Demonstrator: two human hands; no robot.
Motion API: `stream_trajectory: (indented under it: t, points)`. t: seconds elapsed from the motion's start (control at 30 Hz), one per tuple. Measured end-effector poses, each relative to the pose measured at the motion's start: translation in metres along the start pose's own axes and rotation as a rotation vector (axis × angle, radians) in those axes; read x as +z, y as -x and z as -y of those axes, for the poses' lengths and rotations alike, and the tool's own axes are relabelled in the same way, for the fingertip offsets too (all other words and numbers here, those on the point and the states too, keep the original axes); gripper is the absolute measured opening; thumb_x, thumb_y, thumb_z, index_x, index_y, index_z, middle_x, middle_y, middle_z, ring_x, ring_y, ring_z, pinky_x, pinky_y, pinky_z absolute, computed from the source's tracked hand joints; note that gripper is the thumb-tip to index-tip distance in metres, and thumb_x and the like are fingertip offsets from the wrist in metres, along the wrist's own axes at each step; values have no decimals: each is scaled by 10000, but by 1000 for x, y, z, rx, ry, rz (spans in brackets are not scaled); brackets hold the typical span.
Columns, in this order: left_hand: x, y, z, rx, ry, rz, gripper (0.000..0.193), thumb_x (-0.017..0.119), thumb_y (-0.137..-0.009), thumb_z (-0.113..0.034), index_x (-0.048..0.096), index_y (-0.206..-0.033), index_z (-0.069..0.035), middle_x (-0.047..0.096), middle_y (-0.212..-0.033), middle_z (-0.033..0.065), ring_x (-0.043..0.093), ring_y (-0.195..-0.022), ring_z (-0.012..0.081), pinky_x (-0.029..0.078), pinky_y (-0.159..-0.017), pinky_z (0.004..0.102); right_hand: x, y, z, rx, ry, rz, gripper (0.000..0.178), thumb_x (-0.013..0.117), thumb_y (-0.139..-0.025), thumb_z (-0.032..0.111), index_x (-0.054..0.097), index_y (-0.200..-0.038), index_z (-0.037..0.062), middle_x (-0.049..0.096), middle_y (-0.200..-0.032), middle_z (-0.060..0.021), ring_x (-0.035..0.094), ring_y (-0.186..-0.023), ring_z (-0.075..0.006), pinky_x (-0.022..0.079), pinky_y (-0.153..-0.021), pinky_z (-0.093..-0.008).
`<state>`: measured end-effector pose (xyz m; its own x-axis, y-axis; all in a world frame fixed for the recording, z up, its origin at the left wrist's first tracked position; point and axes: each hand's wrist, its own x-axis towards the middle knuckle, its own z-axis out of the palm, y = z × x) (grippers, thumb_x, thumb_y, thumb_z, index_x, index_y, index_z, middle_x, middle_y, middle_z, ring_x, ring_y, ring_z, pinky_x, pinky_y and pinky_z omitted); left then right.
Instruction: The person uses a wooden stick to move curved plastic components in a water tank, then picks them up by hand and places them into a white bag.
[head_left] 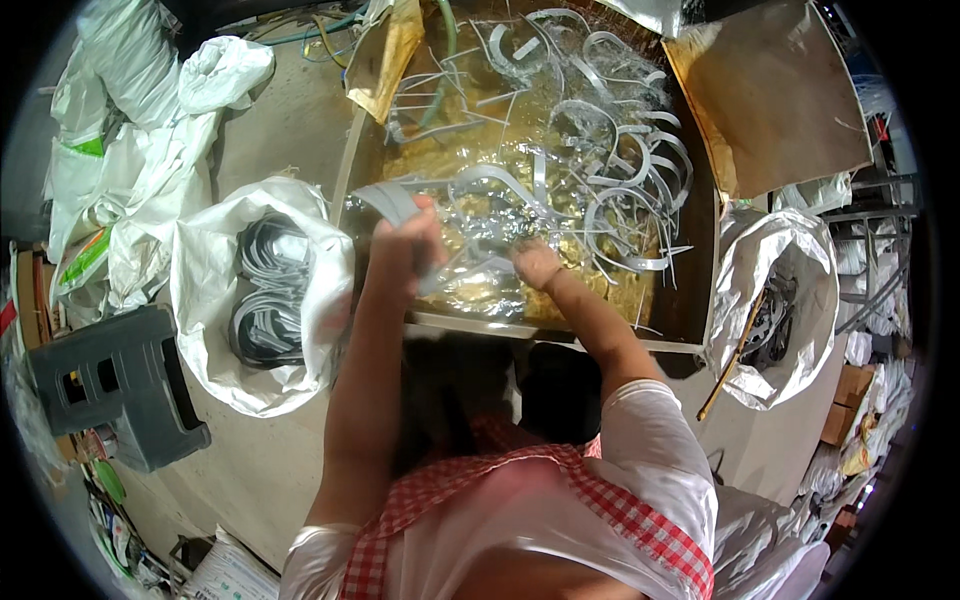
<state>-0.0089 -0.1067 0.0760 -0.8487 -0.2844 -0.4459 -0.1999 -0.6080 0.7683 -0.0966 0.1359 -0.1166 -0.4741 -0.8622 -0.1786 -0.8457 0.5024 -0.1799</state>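
Note:
A shallow water tank (480, 325) stands in front of me, with many curved grey plastic strips (575, 110) lying in its water. Above its left rim, my left hand (408, 245) is closed on a few grey strips (388, 200). The motion blurs them, so I cannot tell how many. My right hand (538, 264) dips into the water near the tank's middle. Splashes and glare hide its fingertips, so what it touches is unclear. One long curved strip (488, 172) lies just beyond both hands.
Left of the tank, an open white sack (205, 330) holds stacked grey curved strips. Another white sack (815, 345) at right holds dark pieces and a thin stick (735, 355). A grey plastic stool (120, 385) lies at far left. A brown sheet (770, 100) overhangs the far right corner.

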Motion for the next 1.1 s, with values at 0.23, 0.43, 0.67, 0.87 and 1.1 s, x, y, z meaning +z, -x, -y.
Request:
stream_trajectory:
  t: [0.23,0.43,0.67,0.87,1.1]
  points:
    - [9,3,2,178,-144,-49,146,602,-745,-58,550,-877,-28,504,-620,-6,474,-495,81,383,-456,231,-17,2,-47,575,-779,-224,240,617,-797,275,572,-856,47,529,-620,-38,507,-559,-171,418,-527,-301]
    - [15,3,29,450,-592,36,164,633,-758,-110,586,-877,-7,611,-773,59,588,-703,161,462,-662,278,-138,-5,-18,828,-1695,-371,323,554,-871,361,515,-828,44,408,-594,20,368,-506,-103,363,-491,-240]
    - [43,9,41,257,-431,85,250,618,-771,-126,554,-963,21,623,-776,80,595,-752,143,470,-681,273,-203,-14,49,677,-1864,-403,238,565,-863,296,507,-922,73,547,-726,-25,532,-637,-128,458,-592,-273]
    - [20,-14,34,-303,550,201,298,597,-834,-142,518,-1073,17,604,-931,112,586,-847,198,492,-730,358,-150,21,98,168,-928,-352,309,578,-829,161,490,-1081,6,583,-972,-70,560,-855,-134,469,-700,-286]
    - [17,-7,29,-143,264,182,394,601,-767,-29,478,-1138,19,595,-949,148,611,-830,281,503,-767,375,-120,35,60,557,-1331,-670,247,568,-865,246,467,-971,47,564,-779,-64,549,-679,-116,463,-568,-247]
